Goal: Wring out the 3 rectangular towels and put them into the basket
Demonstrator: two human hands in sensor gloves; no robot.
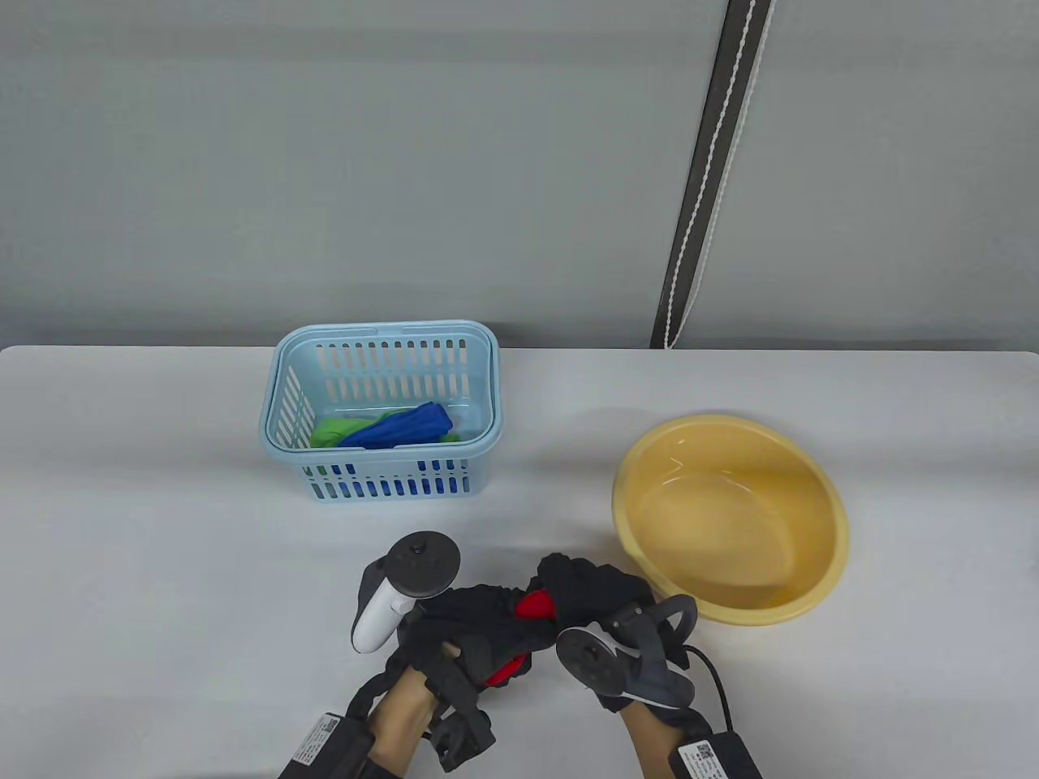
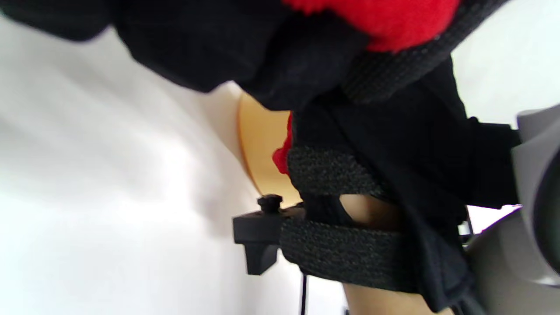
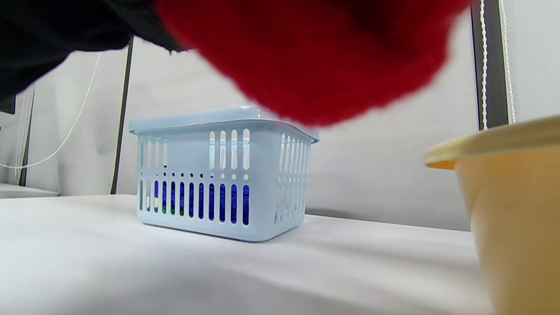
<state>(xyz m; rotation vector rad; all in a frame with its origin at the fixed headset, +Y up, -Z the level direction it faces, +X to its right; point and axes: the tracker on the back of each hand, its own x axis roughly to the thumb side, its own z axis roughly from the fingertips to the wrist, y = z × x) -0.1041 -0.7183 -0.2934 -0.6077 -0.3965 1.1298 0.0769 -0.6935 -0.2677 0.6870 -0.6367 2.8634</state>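
Both gloved hands grip one red towel (image 1: 536,605) near the table's front edge, between basket and basin. My left hand (image 1: 454,641) holds its near end, my right hand (image 1: 588,588) its far end; only small red patches show between the black gloves. In the left wrist view the red towel (image 2: 385,22) sits at the top, wrapped by glove fabric. In the right wrist view the red towel (image 3: 315,57) fills the top, blurred. The light blue basket (image 1: 381,410) holds a blue towel (image 1: 402,428) lying over a green towel (image 1: 333,432).
A yellow basin (image 1: 730,519) stands right of the hands, close to the right wrist; its wall shows as the yellow basin (image 3: 516,210). The basket (image 3: 223,175) stands further back on the left. A white cloth covers the table (image 1: 162,568). A dark pole (image 1: 714,170) stands behind.
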